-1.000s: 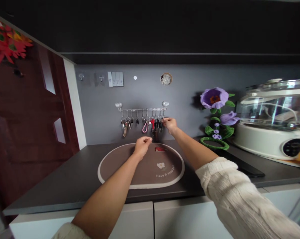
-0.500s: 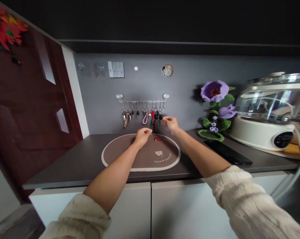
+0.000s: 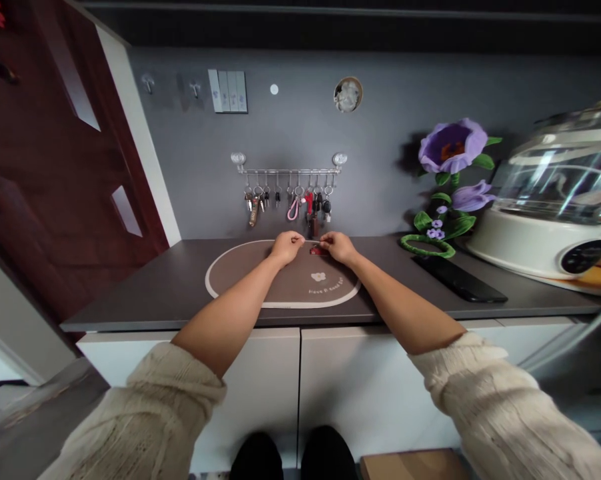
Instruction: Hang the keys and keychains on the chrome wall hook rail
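Note:
My left hand is over the back of the oval brown mat, thumb and fingers pinched together. Whatever it may hold is too small to make out. Close to its right, my right hand is also closed in a pinch beside a small red object lying on the mat; its fingers hide part of that object. I cannot make out what is in this pinch. Behind both hands, several bunches of keys hang from a metal hook rack on the wall, among them a pink loop strap and a brown tag.
Purple crocheted flowers stand on the right, with a black phone in front. A white appliance with a clear top sits farther right. A dark red door is at the left. A dark shelf overhangs the counter.
My right hand has come down from the rightmost keys on the rack to the red object on the mat. My left hand stays over the mat. The view has tilted downward.

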{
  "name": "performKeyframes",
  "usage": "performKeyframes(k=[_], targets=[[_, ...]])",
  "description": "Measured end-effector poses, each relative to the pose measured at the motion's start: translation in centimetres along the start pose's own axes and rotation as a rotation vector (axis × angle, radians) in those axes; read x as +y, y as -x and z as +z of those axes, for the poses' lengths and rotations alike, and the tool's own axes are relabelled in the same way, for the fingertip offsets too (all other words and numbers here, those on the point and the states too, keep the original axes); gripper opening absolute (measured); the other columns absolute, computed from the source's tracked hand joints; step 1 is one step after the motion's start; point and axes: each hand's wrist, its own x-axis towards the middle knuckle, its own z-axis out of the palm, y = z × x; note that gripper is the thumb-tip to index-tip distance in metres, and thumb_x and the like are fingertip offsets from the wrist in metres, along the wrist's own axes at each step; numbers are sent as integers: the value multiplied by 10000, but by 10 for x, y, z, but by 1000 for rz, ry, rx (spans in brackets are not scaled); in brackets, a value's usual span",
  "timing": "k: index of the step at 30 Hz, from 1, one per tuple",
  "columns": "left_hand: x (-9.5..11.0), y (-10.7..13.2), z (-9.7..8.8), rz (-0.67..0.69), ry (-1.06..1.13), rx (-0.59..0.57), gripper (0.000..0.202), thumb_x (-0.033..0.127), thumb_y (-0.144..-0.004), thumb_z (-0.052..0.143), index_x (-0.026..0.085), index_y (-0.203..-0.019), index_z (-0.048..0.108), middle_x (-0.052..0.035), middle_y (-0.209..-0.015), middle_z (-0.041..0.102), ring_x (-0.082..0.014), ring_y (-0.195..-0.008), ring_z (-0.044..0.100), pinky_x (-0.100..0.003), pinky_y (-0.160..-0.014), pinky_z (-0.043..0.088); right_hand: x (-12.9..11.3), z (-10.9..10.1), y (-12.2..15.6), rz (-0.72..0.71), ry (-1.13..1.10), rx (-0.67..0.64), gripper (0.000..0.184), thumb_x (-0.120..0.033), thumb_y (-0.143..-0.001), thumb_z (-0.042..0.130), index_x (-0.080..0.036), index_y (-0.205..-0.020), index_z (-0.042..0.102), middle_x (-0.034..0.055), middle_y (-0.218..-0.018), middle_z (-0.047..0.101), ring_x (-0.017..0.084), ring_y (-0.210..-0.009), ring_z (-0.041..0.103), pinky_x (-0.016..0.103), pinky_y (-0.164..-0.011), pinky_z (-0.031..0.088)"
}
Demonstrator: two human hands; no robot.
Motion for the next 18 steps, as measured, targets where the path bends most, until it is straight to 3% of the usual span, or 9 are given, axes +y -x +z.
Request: performKeyframes(k=[8,14,18], targets=[[-1,3,1,-70,-63,-48,111,166,-691,538,119,-726,632,-45,-683,621,-108,-611,517,-243,-646,409,-3,0,1,-91,151,-124,203,-200,-731,521,-182,-887,650,42,-873,650,141,-775,574,232,-716,408],[1,4,-1,-70,-88,-64,125,162,-695,530,116,-746,634,-45,-685,618,-106,-602,510,-237,-632,407,-8,-3,0,-77,160,-155,180,-221,-715,539,-177,-840,661,36,-832,655,133,-747,565,224,-699,401],[0,3,-1,-73,-88,-65,131,139,-696,518,105,-756,628,-52,-703,617,-100,-606,511,-227,-625,407,-8,-4,-1,-27,52,-166,162,-234,-687,565,-154,-787,664,31,-750,651,109,-651,545,210,-638,399]])
